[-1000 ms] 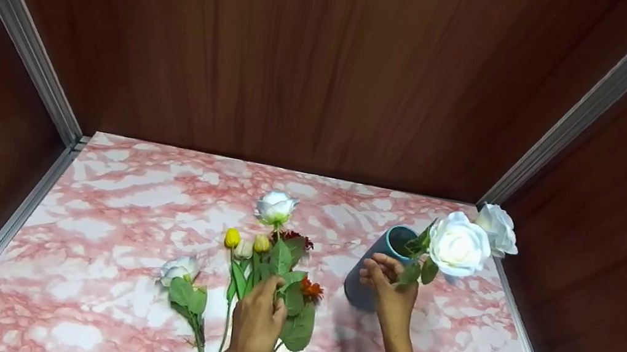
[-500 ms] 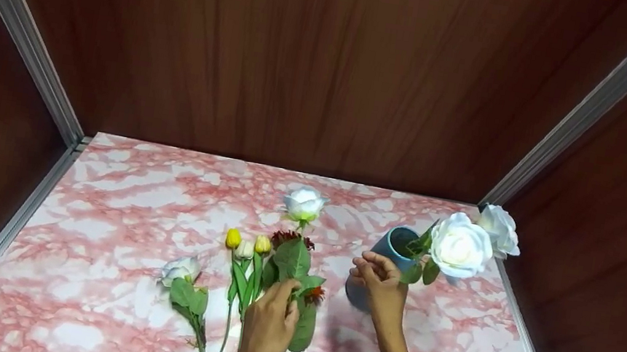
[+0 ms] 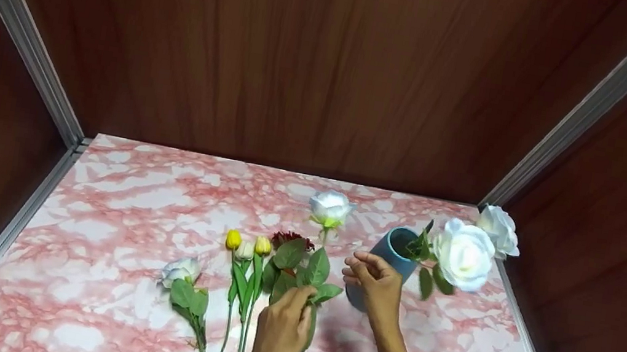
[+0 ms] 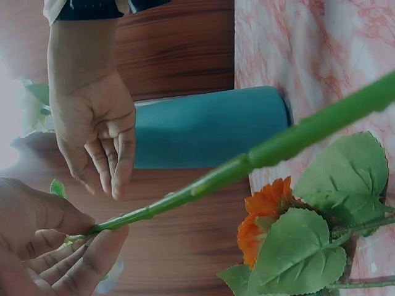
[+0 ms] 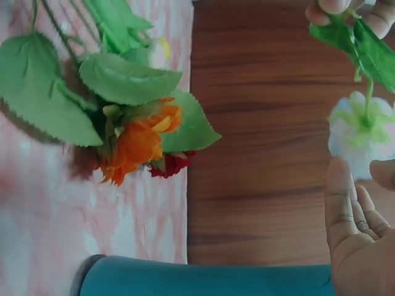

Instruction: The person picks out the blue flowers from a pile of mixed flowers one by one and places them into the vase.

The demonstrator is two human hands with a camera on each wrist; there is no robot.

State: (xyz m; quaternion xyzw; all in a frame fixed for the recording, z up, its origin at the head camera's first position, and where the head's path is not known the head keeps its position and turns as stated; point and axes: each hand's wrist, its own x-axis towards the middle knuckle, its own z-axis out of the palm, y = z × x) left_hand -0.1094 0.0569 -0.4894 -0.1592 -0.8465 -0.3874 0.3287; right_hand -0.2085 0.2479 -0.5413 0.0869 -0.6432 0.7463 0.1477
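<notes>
My left hand pinches the green stem of a white rose between thumb and fingers, just below its leaves. The rose is held above the table, its bloom pointing away from me. To its right, a blue vase stands upright, with two white roses leaning out over its right side. My right hand hovers in front of the vase, fingers loosely extended and holding nothing. In the left wrist view this right hand covers part of the vase's upper end.
Yellow and pale tulips lie left of my left hand, and another white rose lies farther left. A dark red flower and an orange flower lie behind the held leaves. Brown wood-grain panels enclose the pink marbled table.
My left hand has carried the white rose rightward, closer to the vase. The right hand has shifted slightly left, and the front rose in the vase has dipped a little.
</notes>
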